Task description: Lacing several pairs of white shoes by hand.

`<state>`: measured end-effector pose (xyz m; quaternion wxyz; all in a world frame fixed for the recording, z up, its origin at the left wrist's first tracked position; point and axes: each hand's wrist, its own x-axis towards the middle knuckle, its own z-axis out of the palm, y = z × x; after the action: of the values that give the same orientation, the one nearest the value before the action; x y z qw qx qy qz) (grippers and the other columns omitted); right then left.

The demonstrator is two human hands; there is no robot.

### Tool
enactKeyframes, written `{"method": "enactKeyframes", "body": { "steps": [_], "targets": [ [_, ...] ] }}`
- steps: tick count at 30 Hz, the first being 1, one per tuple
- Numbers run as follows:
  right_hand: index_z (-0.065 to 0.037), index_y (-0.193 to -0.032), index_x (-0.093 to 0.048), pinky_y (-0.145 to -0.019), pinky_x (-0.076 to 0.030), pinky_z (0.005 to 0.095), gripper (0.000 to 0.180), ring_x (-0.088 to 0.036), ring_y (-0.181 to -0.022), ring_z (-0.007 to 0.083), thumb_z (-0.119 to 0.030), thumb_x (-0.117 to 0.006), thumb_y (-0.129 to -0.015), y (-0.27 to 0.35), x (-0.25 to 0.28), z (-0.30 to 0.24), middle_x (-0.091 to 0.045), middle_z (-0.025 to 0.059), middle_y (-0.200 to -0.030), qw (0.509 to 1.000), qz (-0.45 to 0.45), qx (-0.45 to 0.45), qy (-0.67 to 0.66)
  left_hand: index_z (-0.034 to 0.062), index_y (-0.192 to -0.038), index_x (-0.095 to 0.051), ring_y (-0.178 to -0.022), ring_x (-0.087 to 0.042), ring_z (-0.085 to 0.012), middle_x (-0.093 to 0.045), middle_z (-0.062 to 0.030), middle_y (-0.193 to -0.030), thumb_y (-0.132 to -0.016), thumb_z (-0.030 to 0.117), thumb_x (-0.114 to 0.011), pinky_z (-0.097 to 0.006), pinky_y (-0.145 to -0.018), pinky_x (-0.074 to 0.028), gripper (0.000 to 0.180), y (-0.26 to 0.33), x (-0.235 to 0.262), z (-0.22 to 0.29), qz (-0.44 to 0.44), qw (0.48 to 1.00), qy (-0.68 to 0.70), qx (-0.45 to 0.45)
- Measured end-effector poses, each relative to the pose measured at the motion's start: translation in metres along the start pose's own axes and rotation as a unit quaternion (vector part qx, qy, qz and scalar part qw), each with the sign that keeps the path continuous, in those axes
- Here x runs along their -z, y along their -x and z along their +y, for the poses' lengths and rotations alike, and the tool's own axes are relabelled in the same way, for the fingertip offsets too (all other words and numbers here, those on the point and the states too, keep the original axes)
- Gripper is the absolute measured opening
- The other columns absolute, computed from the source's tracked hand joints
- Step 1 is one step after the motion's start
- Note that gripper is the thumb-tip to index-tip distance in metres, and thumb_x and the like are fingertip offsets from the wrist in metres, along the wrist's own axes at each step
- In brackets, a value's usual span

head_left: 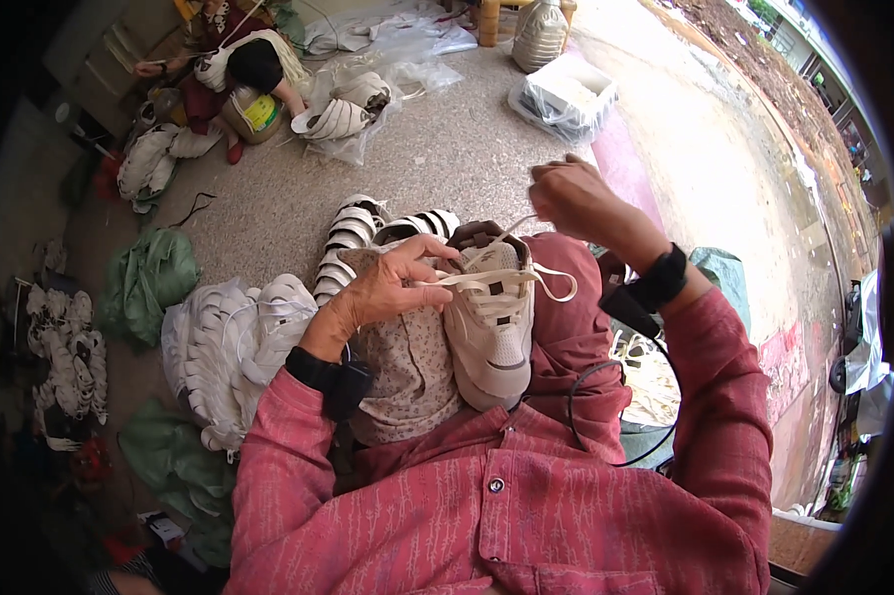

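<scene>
Shoe: the cream-white soft sneaker (491,332) is lying in the lap, partly laced.
Left hand (392,288): pinching the flat white lace (486,281) against the shoe.
Right hand (576,198): pinching the lace end, pulling it up.
Left to do: the lace is hanging loose, not yet tied.

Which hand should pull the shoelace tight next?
Probably the right hand: it is raised above the white shoe and already pinches the lace end. The left hand rests on the shoe's eyelets, holding the lace down there.

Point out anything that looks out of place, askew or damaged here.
Nothing looks damaged. The pale shoe lies on the lap, its lace only partly threaded: the left hand pins it while the right hand pulls one end up. Shoe piles lie loose on the floor.
</scene>
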<state>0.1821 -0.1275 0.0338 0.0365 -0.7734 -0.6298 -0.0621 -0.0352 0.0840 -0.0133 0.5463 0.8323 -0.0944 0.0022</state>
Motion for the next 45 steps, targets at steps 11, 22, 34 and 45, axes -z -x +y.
{"method": "enactKeyframes", "body": {
  "steps": [11,22,34,45],
  "targets": [
    [-0.002,-0.095,-0.069,-0.066,-0.049,0.0328,0.020,-0.063,-0.071,0.0215,-0.020,-0.065,-0.088,0.062,-0.016,0.009,-0.067,0.0122,-0.080,0.897,-0.066,-0.186,-0.395,0.0035,-0.085,-0.072,-0.125,-0.049,-0.0240,-0.057,-0.0112,-0.126,-0.082,0.023,-0.073,-0.038,-0.104,-0.038,0.020,0.012,0.009,0.002,0.010,0.999,0.029,0.019],
    [-0.005,-0.103,-0.067,-0.074,-0.050,0.0383,0.024,-0.064,-0.087,0.0293,-0.018,-0.068,-0.083,0.020,-0.016,-0.040,-0.063,0.0129,-0.103,0.928,0.050,-0.067,-0.364,0.0010,-0.101,-0.070,-0.083,-0.054,-0.0073,-0.060,-0.0002,-0.098,-0.087,0.006,-0.068,-0.019,-0.071,-0.043,0.015,0.010,-0.018,0.016,0.182,0.983,0.012,0.025],
    [-0.006,-0.088,-0.068,-0.074,-0.049,0.0393,0.013,-0.063,-0.085,0.0305,-0.018,-0.064,-0.084,0.012,-0.022,-0.038,-0.063,0.0096,-0.087,0.954,0.030,-0.057,-0.291,0.0040,-0.093,-0.067,-0.065,-0.052,-0.0030,-0.061,0.0027,-0.077,-0.087,0.011,-0.070,-0.017,-0.057,-0.039,0.009,0.004,-0.027,0.023,0.227,0.935,0.246,0.117],
    [-0.010,-0.078,-0.062,-0.081,-0.040,0.0345,0.003,-0.055,-0.090,0.0202,-0.012,-0.060,-0.079,0.029,-0.020,0.011,-0.056,0.0028,-0.087,0.996,0.090,0.014,0.009,0.0038,-0.075,-0.066,-0.069,-0.049,-0.0050,-0.058,0.0023,-0.094,-0.093,0.022,-0.064,-0.020,-0.063,-0.037,0.026,-0.002,-0.026,0.016,0.067,0.976,0.190,0.088]
  ]
}}
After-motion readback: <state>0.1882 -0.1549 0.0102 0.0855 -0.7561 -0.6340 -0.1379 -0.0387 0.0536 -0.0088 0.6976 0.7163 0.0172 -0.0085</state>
